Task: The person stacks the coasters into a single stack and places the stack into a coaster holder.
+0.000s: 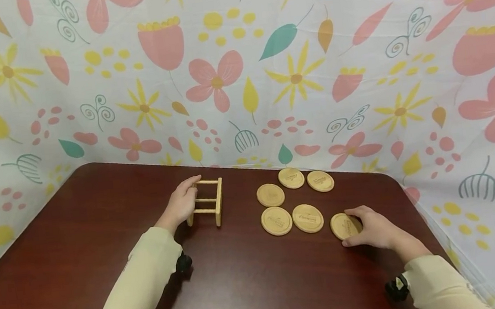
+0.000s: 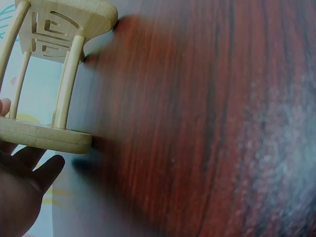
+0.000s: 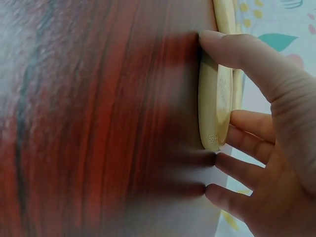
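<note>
My left hand grips the near side panel of a light wooden coaster holder standing on the table. The left wrist view shows this holder with round rods between two panels, the far one cut with slots; the fingers lie along the outside of the near panel. On the right, my right hand pinches a round wooden coaster by its edge, flat on the table. Seen from the right wrist, the thumb is on one edge of the coaster, with fingertips at the opposite side.
Several more round coasters lie flat between the hands, most with engraved marks facing up. The dark red-brown wooden table ends at a white curtain printed with flowers and leaves, behind and at both sides.
</note>
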{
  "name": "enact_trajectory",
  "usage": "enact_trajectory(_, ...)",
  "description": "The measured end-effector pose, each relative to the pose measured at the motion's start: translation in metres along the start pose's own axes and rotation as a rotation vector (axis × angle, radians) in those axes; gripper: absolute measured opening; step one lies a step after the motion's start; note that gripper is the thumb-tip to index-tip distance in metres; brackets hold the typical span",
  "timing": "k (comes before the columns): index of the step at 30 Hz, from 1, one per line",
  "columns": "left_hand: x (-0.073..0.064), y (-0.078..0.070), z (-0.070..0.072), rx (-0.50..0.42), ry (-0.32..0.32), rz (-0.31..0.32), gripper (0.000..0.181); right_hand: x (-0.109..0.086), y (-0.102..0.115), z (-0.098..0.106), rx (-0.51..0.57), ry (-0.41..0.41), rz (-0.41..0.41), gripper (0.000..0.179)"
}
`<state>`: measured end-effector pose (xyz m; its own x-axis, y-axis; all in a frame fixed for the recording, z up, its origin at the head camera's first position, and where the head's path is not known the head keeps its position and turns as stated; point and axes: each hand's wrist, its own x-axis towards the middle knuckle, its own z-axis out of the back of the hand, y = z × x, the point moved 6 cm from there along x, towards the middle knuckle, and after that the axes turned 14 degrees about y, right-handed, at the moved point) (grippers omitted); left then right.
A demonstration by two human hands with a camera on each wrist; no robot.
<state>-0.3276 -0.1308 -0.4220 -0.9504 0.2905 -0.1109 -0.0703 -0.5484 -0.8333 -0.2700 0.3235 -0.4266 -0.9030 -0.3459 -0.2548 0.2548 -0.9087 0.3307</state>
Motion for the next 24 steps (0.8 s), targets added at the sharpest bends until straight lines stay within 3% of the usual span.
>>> enact_trajectory(5, -0.004, 0.001, -0.006, 0.017, 0.05, 0.029, 0.043, -0.009, 0.0, -0.007, 0.02, 0.03, -0.016, 0.095)
enact_trajectory(11, -0.006, -0.002, 0.0, 0.066, 0.035, 0.02, 0.044, -0.005, 0.003, -0.007, 0.025, 0.023, -0.016, 0.095)
enact_trajectory(17, -0.003, -0.005, 0.003, 0.127, 0.063, 0.032, 0.045, -0.001, 0.005, -0.003, 0.01, 0.033, -0.008, 0.092)
enact_trajectory(24, 0.001, -0.008, 0.001, 0.122, 0.048, 0.019, 0.045, -0.002, 0.0, 0.003, 0.014, 0.025, -0.023, 0.088)
